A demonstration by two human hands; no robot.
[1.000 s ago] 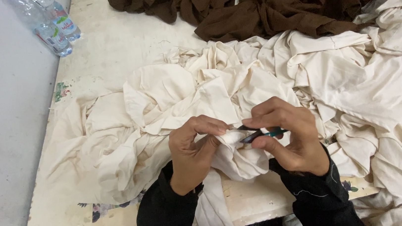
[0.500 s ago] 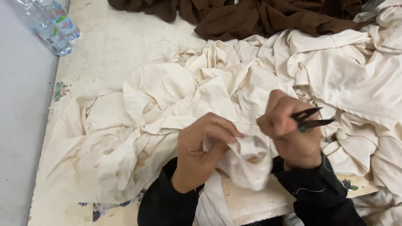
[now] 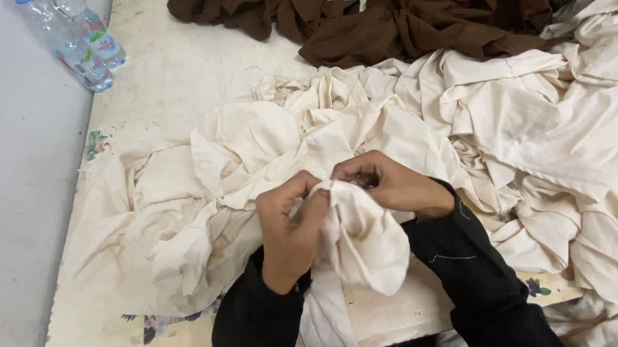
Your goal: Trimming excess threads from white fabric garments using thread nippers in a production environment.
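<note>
Cream cotton garment (image 3: pixel 355 245), bunched at the near edge of the worn white worktable (image 3: pixel 183 64) with the rest of the cream fabric pile (image 3: pixel 548 118) spread behind it: light, limp and non-slippery, likely best pinched at a fold or seam. Left hand (image 3: pixel 288 233) and right hand (image 3: pixel 390 184), wrists bent inward and fingertips meeting, are both closed on one raised fold. A small dark object beneath the right fingers is too hidden to identify.

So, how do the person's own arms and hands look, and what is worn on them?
Both arms wear long black sleeves that reach the wrists. The right sleeve shows a thin pale line of stitching or thread across the forearm. The left hand and right hand are bare: no gloves. No ring or watch shows.
</note>
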